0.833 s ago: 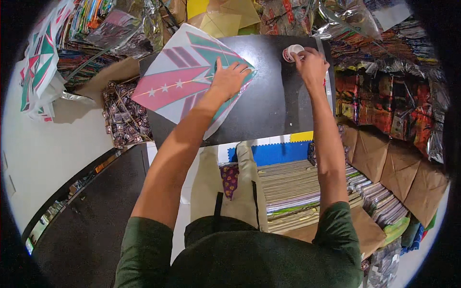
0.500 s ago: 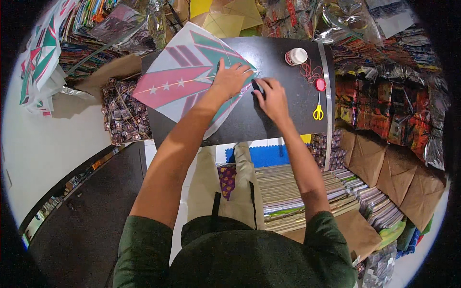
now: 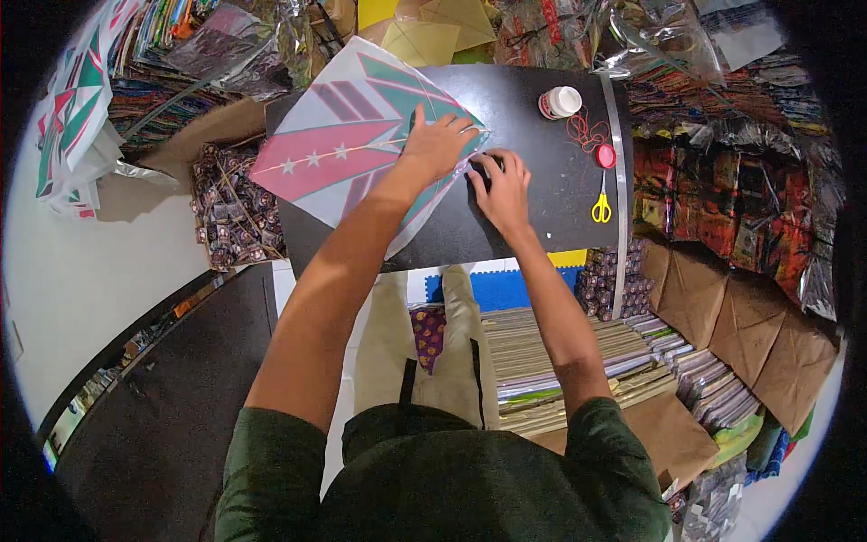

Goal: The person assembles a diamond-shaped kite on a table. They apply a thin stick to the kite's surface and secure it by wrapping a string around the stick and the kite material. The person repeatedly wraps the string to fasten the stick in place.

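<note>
The kite (image 3: 370, 137) lies on the left side of the dark table (image 3: 551, 212), with the left hand (image 3: 440, 144) spread open on top of it, holding nothing, and the right hand (image 3: 503, 188) half curled at its right corner; whether those fingers pinch anything, I cannot tell. A light, even press with the left palm near that corner should steady the thin sheet without creasing it, while small fingertip movements suit the right, well clear of the jar (image 3: 564, 102) and red thread (image 3: 587, 135) at far right.
</note>
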The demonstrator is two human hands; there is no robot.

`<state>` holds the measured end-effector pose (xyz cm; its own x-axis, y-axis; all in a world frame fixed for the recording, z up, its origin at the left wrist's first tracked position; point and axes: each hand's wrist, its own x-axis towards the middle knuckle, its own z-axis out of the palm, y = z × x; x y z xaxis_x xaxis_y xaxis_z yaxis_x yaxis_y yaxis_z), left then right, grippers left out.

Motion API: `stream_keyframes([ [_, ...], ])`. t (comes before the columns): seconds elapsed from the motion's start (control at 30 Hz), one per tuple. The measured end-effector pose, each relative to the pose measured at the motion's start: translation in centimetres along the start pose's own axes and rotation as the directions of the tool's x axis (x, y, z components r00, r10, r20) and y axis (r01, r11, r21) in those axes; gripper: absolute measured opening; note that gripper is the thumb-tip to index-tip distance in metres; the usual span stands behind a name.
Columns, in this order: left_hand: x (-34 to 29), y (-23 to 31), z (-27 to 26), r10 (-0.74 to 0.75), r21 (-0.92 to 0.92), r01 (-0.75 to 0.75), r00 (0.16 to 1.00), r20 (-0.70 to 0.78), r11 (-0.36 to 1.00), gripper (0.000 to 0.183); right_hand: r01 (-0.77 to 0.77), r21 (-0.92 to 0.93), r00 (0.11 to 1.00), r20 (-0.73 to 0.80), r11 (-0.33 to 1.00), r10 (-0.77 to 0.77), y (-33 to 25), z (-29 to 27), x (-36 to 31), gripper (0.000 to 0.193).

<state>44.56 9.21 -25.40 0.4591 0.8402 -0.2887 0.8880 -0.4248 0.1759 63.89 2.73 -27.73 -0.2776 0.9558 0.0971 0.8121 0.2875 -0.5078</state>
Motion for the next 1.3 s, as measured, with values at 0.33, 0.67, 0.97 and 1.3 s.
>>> stream_keyframes([
  [0.33, 0.0, -0.6, 0.5, 0.012, -0.004, -0.013, 0.999, -0.037, 1.0, 0.049, 0.052, 0.136, 0.998, -0.031, 0.989, -0.048, -3.6, 2.2, -5.1, 0.037],
  [0.67, 0.1, -1.2, 1.1, 0.039, 0.02, -0.038, 0.999, -0.025, 0.999, 0.057, 0.022, 0.129, 0.997, -0.081, 0.991, -0.011, -4.0, 3.7, -6.2, 0.044],
  [0.97, 0.0, -1.1, 1.2, 0.048, 0.041, -0.045, 0.997, -0.067, 0.998, 0.058, -0.006, 0.061, 0.997, -0.072, 0.998, 0.01, -4.2, 4.1, -5.8, 0.044],
  [1.3, 0.2, -1.0, 1.0, 0.042, 0.049, -0.041, 0.999, -0.033, 0.998, 0.06, 0.047, 0.143, 0.997, -0.062, 0.989, -0.038, -4.9, 4.1, -7.5, 0.039],
])
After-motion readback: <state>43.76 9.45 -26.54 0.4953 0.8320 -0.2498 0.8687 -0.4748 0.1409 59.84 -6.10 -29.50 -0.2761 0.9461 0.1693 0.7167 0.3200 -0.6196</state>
